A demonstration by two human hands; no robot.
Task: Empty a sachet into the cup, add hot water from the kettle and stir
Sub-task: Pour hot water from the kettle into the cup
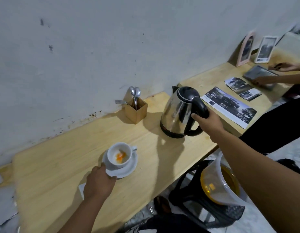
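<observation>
Your left hand grips the saucer under the cup (powder inside) near the bench's front edge, so steady it while your right hand, closed on the kettle handle, lifts slowly.

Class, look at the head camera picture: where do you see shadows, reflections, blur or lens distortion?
Head view: the kettle throws a dark shadow toward the viewer on the table; its steel body shows bright reflections; the table's edges bow from wide-angle distortion; the bottom corners look smeared.
</observation>
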